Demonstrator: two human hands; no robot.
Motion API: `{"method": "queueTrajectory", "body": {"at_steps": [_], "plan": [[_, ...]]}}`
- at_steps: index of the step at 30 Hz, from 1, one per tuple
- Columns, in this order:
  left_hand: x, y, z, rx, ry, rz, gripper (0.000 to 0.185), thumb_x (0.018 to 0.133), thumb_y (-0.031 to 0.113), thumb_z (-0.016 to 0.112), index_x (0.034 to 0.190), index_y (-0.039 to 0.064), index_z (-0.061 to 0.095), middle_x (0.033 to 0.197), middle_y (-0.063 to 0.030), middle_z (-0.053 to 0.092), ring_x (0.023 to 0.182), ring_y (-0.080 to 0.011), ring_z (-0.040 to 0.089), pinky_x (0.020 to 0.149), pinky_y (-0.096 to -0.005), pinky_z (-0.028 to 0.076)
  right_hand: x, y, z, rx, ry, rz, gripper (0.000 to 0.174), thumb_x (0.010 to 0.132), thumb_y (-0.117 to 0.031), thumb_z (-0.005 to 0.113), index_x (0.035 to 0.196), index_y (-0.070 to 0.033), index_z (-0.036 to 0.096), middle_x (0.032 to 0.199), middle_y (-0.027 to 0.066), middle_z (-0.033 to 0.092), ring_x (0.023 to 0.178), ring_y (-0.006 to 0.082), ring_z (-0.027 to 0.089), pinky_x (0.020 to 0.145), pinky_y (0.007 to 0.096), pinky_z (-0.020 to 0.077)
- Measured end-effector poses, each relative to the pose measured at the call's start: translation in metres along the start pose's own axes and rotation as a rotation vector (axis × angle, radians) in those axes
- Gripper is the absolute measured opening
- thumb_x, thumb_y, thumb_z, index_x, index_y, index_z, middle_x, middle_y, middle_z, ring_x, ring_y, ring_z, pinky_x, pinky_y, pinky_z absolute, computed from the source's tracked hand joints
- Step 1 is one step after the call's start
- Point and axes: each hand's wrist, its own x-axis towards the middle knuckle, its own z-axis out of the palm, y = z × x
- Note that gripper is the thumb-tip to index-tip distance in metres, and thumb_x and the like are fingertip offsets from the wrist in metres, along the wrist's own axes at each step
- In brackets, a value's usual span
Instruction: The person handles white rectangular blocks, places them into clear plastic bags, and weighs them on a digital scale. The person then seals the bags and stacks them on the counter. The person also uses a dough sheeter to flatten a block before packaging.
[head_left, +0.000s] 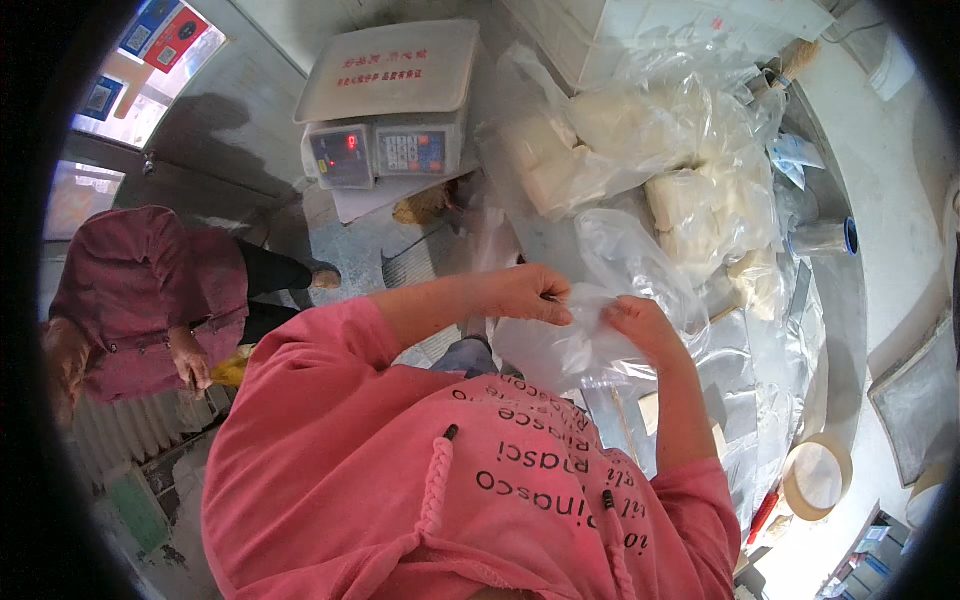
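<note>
Between my two hands a clear plastic bag (551, 349) is stretched by its upper edge, and its lower part hangs in front of my body. My left hand (534, 292) is closed, pinching the edge from the left. From the right, my right hand (643, 324) grips the same edge between thumb and fingers. Just beyond it lies another crumpled clear plastic bag (619, 240) on the table. Pale blocks (679, 206), packed in clear plastic, lie beyond my hands on the right. What the blocks are made of is hard to tell.
A digital scale (386, 97) with a white tray stands at the back left, near a white plastic crate (600, 37). On the left is another person (157, 300) in a dark red jacket. A clear canister (821, 238), a round container (816, 478) and a red-handled tool (763, 517) are at right.
</note>
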Motion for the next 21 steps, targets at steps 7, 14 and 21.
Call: {"method": "queueTrajectory", "body": {"at_steps": [7, 14, 21], "plan": [[0.008, 0.002, 0.055, -0.699, 0.368, -0.197, 0.027, 0.087, 0.032, 0.063, 0.075, 0.009, 0.057, 0.068, 0.0036, 0.053, 0.058, -0.0062, 0.045, 0.05, -0.0225, 0.035, -0.045, -0.007, 0.045, 0.042, 0.219, 0.004, 0.021, 0.087, -0.02, 0.058, 0.082, -0.001, 0.052, 0.068, 0.0139, 0.058, 0.061, 0.0208, 0.059, 0.056, 0.0337, 0.0454], [0.005, 0.01, 0.058, -0.405, 0.496, 0.046, 0.029, 0.093, 0.033, 0.052, 0.074, 0.011, 0.053, 0.066, 0.0052, 0.049, 0.057, -0.0054, 0.042, 0.048, -0.0235, 0.033, -0.043, 0.014, 0.051, 0.57, 0.072, -0.016, 0.015, 0.085, -0.014, 0.056, 0.076, -0.003, 0.051, 0.064, 0.0052, 0.056, 0.054, 0.0125, 0.054, 0.051, 0.0253, 0.0426], [-0.024, 0.011, 0.006, 0.141, 0.697, -0.037, 0.026, 0.084, 0.019, 0.063, 0.1, 0.001, 0.053, 0.086, -0.0048, 0.061, 0.08, -0.0162, 0.057, 0.072, -0.0314, 0.046, -0.065, 0.022, 0.014, 0.65, 0.165, -0.145, 0.013, 0.084, -0.009, 0.056, 0.073, -0.005, 0.05, 0.064, 0.0036, 0.055, 0.055, 0.0106, 0.053, 0.052, 0.0225, 0.0399]]}}
